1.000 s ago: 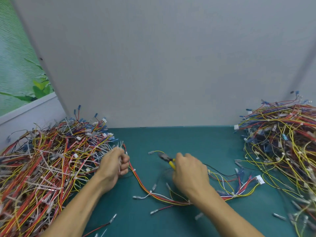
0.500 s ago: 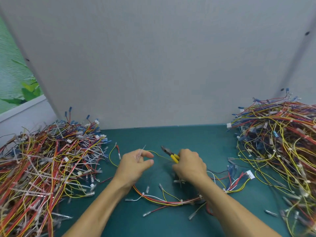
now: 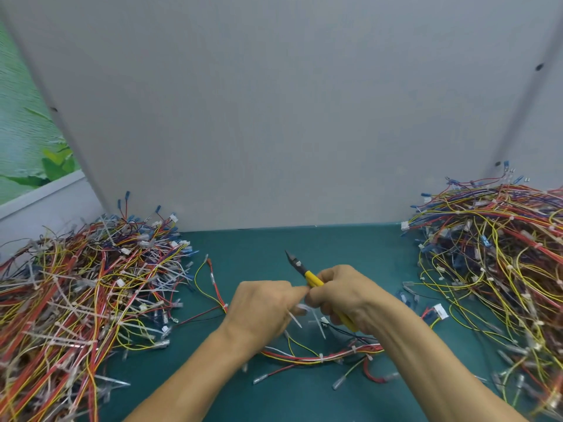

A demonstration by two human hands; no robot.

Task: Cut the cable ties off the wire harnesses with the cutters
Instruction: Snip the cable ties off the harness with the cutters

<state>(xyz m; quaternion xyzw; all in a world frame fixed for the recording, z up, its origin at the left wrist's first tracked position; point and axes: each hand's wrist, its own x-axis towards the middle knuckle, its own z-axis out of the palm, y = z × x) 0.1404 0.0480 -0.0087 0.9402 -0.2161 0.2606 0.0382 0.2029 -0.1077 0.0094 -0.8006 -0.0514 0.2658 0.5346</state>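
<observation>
On the bench (image 3: 335, 248), the left heap (image 3: 76, 300) of wire harnesses lies at 9 o'clock and the right heap (image 3: 502, 254) at 3 o'clock. Both reach back to the wall panel (image 3: 274, 117) at 12 o'clock. Between them the left grip (image 3: 262, 306) and right grip (image 3: 344, 296) touch at the centre, above a single harness (image 3: 320, 357) curving across at 6 o'clock. The cutters (image 3: 310, 277) sit in the right grip, nose toward 11 o'clock. A cable tie (image 3: 295, 319) juts from the left grip toward 5 o'clock.

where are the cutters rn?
Head view, mid green mat: the cutters are gripped in the right hand, tip pointing up-left, beside the left hand, which pinches a cable tie.
</observation>
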